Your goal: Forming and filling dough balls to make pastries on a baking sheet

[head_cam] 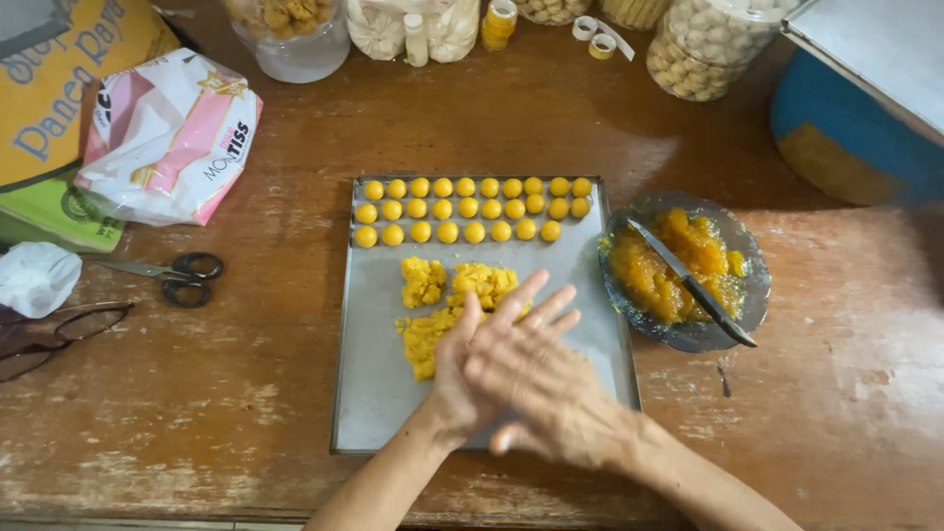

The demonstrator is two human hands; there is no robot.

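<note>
While the two palms press flat together over the near half of a metal tray (369, 393), the right hand (536, 379) lies across the left hand (462, 379), fingers stretched out; whether any dough sits between them cannot be told. Just beyond the fingertips, at 12 o'clock, a heap of yellow dough (447, 300) rests on the tray, and three rows of small yellow balls (472, 209) line its far edge. At 3 o'clock from the tray, a glass bowl (752, 295) of orange filling holds a knife (688, 282). At 9 o'clock on the worn wooden surface (197, 393) lie scissors (182, 272), with eyeglasses (59, 334) nearby.
</note>
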